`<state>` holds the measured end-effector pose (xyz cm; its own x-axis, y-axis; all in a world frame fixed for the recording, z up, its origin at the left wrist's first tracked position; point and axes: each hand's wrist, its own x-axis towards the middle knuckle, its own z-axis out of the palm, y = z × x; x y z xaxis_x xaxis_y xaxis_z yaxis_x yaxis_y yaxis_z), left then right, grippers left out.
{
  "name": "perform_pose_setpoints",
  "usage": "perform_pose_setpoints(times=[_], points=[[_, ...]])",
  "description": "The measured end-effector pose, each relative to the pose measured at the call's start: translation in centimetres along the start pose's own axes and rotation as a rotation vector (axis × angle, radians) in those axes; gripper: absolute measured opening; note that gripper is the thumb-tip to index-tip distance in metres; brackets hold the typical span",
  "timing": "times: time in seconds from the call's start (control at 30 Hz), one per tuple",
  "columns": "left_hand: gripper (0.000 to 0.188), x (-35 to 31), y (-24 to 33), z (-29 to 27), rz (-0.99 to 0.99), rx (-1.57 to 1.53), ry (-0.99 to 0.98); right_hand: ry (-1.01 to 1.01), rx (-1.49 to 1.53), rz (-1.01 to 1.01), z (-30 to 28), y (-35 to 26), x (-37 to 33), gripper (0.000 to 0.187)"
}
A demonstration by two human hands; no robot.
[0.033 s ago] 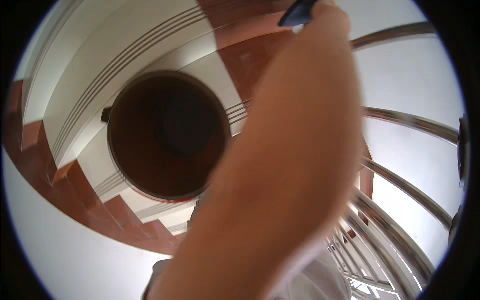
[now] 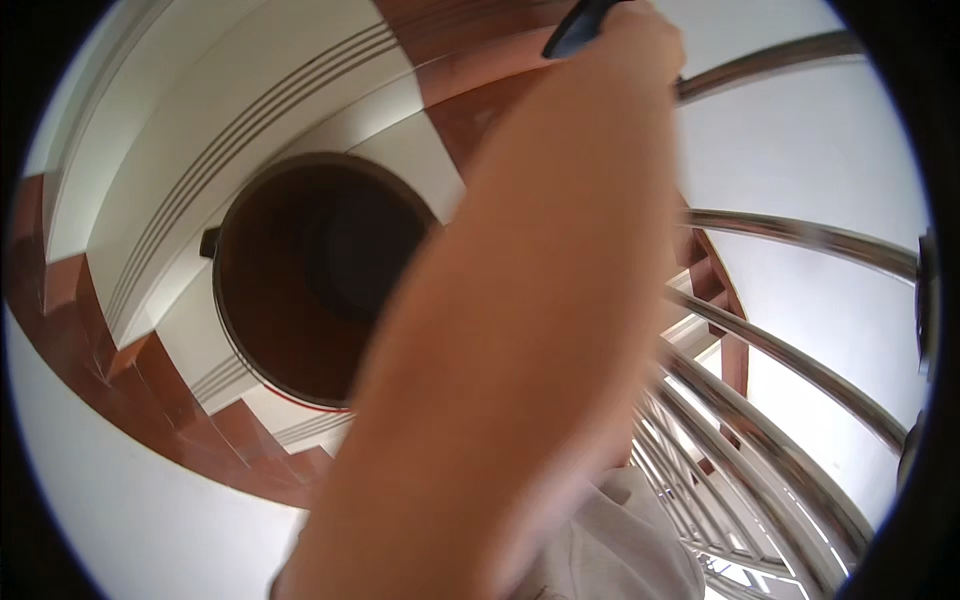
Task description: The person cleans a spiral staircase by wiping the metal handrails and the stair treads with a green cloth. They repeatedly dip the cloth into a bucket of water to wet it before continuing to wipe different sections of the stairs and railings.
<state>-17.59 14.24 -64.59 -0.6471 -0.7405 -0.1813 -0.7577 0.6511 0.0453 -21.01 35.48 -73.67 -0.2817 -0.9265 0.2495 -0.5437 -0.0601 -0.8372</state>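
My left forearm rises from the lower edge across the middle of the head view, blurred and close to the camera. At the top edge, my left hand (image 2: 645,40) is closed around a black, flat-ended object (image 2: 578,30), most of which lies outside the picture. Below and left of that hand, a large round bucket (image 2: 262,310) with a dark brown inside stands on the stairs, its mouth facing up. A small dark lug (image 2: 209,242) sticks out from its left side. My forearm hides the bucket's right part. My right hand is out of sight.
Curved cream stairs (image 2: 160,190) with grooved edges and red-brown borders (image 2: 190,425) surround the bucket. To the right runs a metal railing (image 2: 800,232) of several shiny bars, with a white wall (image 2: 830,150) behind. Grey clothing (image 2: 620,540) shows at the bottom.
My left forearm and hand have shifted a little to the left, together with the black object. The forearm now covers more of the bucket and less of the railing.
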Motion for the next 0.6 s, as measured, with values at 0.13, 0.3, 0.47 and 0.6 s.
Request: perform_pose_setpoints(times=[0.13,0.3,0.47,0.6], points=[[0.038,-3.5,-3.5,6.4,0.387,0.141,0.6,0.132,0.121,-0.032,0.7,0.9,-0.2,0.028],[0.055,-4.4,-3.9,9.0,0.369,0.056,0.724,0.139,0.165,0.035,-0.5,1.5,-0.2,0.024],[0.029,0.7,-4.3,0.6,0.304,0.597,0.214,0.15,0.282,0.099,-1.2,2.6,-3.4,0.019],[0.01,3.2,-3.8,-0.2,0.221,0.759,-0.064,0.137,0.29,0.074,-1.7,2.7,-4.6,0.015]])
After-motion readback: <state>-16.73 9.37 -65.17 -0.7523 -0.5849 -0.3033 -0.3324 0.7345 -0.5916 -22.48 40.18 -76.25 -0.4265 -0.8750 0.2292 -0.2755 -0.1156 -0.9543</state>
